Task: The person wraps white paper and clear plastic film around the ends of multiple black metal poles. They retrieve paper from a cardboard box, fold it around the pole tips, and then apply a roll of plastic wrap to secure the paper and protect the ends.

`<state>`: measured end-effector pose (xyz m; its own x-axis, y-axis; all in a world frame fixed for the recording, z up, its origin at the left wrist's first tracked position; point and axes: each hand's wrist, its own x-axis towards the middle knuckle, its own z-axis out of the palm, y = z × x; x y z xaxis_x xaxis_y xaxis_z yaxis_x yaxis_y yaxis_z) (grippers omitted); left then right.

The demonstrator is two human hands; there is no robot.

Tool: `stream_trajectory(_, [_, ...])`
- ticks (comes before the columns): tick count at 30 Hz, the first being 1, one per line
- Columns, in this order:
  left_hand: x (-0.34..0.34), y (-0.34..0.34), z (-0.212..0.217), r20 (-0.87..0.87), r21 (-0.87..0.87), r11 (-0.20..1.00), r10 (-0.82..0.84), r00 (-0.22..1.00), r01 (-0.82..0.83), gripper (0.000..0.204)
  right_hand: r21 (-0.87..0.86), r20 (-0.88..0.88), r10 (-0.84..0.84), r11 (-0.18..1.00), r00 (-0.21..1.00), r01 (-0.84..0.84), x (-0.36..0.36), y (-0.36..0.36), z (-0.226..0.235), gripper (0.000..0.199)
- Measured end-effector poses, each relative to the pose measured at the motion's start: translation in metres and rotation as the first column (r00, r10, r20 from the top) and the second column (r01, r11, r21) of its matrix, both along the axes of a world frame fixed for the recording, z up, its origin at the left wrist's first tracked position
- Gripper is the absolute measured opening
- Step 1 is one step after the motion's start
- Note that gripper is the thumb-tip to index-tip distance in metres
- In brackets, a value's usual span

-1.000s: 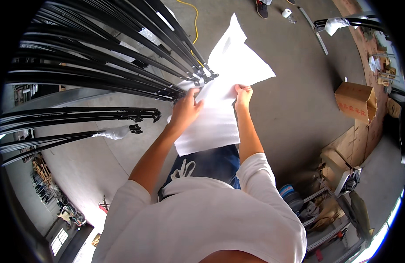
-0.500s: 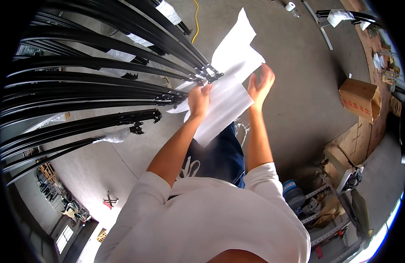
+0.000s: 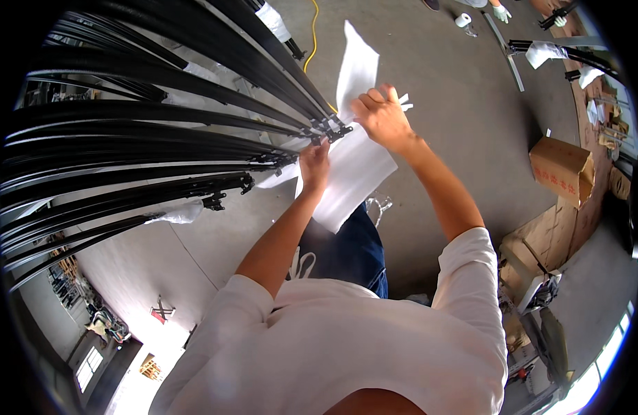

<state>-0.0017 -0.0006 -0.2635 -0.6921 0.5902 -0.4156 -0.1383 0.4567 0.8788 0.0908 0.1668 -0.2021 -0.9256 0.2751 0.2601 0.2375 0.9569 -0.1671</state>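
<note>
A white foam sheet [image 3: 353, 166] hangs in front of me, folded around the end of a long black metal bar [image 3: 264, 76]. My left hand [image 3: 314, 163] pinches the sheet's left edge just below the bar's end bracket [image 3: 333, 129]. My right hand [image 3: 382, 117] is higher and to the right, gripping the sheet's upper part where it bends over the bar. Several more black bars [image 3: 125, 149] lie stacked to the left, some with white wrapping at their ends.
The floor is grey concrete [image 3: 443, 76]. A brown cardboard box [image 3: 564, 169] stands at the right, with flattened cardboard [image 3: 540, 242] nearer me. A yellow cable [image 3: 313, 28] runs at the top. Another person's gloved hand [image 3: 499, 12] and a tape roll [image 3: 463, 20] are at the top right.
The broad flat sheet has been folded narrower around the bar end. My right hand rose and moved right along the sheet; my left hand stayed near the bracket.
</note>
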Motion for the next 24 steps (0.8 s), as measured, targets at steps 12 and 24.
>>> stream_trajectory(12, [0.008, 0.005, 0.033, 0.116, -0.004, 0.989, 0.144, 0.983, -0.145, 0.031, -0.212, -0.218, -0.048, 0.977, 0.975, 0.0, -0.003, -0.012, 0.012, 0.012])
stream_trajectory(24, [0.008, 0.011, 0.033, 0.144, -0.07, 0.985, 0.168, 0.975, -0.159, 0.023, -0.246, -0.252, -0.088, 0.969, 0.964, 0.024, -0.018, -0.01, 0.029, 0.011])
